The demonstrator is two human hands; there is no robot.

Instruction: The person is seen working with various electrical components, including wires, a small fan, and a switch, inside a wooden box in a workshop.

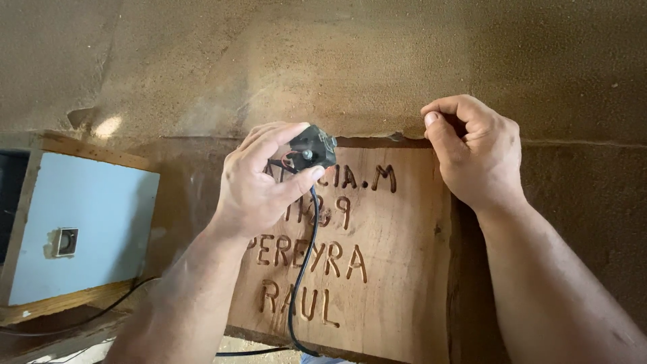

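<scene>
Wooden plaque (397, 269), one, carries four carved rows. On its top edge my left hand (259, 185) pinches one small black corded tool (311, 147). My right hand (475, 152), curled shut, grips the plaque's upper right corner.

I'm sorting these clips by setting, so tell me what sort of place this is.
Probably a woodworking shop. The left hand holds a small corded power tool over a wooden plaque with letters cut into it; the right hand steadies its top edge. Fine sawdust coats the bench.
</scene>
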